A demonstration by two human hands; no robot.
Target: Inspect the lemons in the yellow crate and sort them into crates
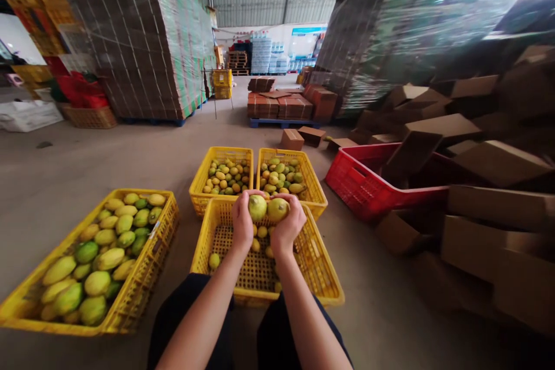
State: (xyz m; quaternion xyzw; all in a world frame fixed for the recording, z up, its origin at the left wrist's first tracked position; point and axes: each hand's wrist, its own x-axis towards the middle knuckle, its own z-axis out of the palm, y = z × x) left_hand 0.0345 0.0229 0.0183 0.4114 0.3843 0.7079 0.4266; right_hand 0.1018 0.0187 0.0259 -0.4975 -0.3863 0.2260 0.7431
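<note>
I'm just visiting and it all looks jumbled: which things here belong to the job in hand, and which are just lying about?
Likely in the job:
two held fruits
front crate, with a few fruits
back crates, holding more
left crate, also holding fruit

Seemingly just lying about:
red crate
cartons
wrapped stacks

At centre, the left hand and right hand each cup a fruit over a yellow crate; at right, a red crate.
</note>
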